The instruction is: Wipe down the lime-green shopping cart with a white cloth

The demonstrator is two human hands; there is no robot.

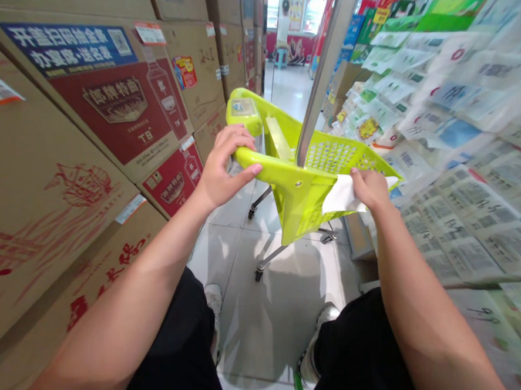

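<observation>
A lime-green plastic shopping basket cart (292,200) stands in front of me on thin metal legs with casters. My left hand (224,168) is closed on the cart's handle rim (273,165) at its left corner, thumb along the near side and fingers over the far side. With my right hand (369,187) I pinch a white wipe (339,194), which looks like cloth or paper, against the right rim of the basket. The hand hides part of the wipe. A metal pole (319,75) rises at the near end of the basket.
Stacked cardboard cartons (97,114) wall the left side. Racks of packaged goods (457,148) line the right. A person (284,23) is far down the aisle near a blue stool (281,57). Tiled floor (233,358) lies between my shoes.
</observation>
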